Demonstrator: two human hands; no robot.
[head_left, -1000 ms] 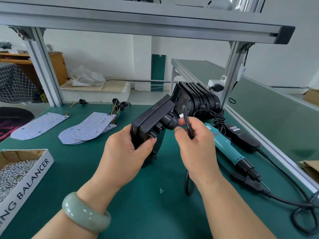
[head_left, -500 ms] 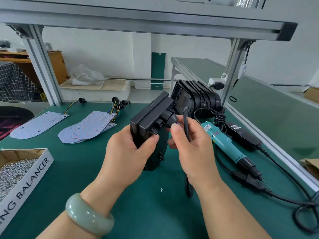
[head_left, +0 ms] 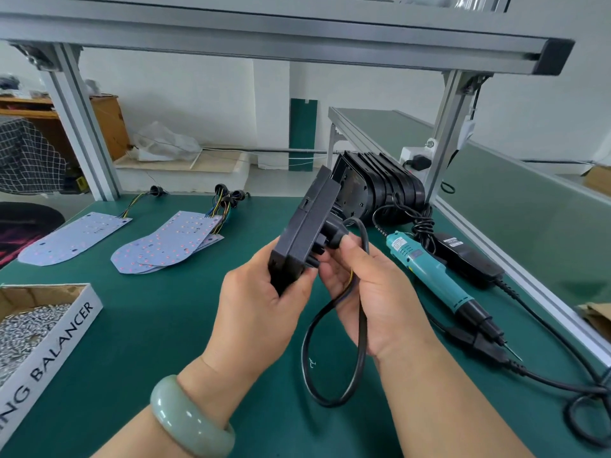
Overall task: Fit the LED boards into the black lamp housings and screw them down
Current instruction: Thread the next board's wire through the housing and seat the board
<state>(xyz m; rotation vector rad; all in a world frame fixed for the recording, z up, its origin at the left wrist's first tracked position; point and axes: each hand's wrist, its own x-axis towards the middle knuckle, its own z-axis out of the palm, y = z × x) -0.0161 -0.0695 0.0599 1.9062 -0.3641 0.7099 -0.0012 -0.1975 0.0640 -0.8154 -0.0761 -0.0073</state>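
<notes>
Screws [head_left: 23, 328] fill a cardboard box [head_left: 66, 328] at the near left edge of the green bench mat [head_left: 158, 325]; the box's white side reads "BALANCER". Farther back a single LED board [head_left: 72, 238] lies flat. Just to its right a fanned stack of LED boards [head_left: 168, 241] rests on the mat, with coloured wire tails [head_left: 224, 206] running off the far ends.

A pale green bangle [head_left: 188, 414] sits on the left wrist. The left hand [head_left: 261, 302] is raised over the middle of the mat. Its fingers and thumb are wrapped round the lower end of a black lamp housing [head_left: 304, 233], which it holds clear of the bench, tilted with the upper end pointing away and to the right.

The right hand [head_left: 377, 292] is close against it, thumb tip on the round black fitting at the housing's side. Its fingers are curled round a black cable [head_left: 330, 358] that leaves the fitting, passes through the palm and hangs in a loop below the hands. Thin coloured wires show in the palm.

Behind the hands a row of black housings [head_left: 390, 190] stands on edge by the frame upright [head_left: 446, 137]. To the right lies a teal electric screwdriver [head_left: 433, 276], tip toward the near edge. A black power adapter [head_left: 466, 259] sits just beside it, and the leads trail to the near right corner.
</notes>
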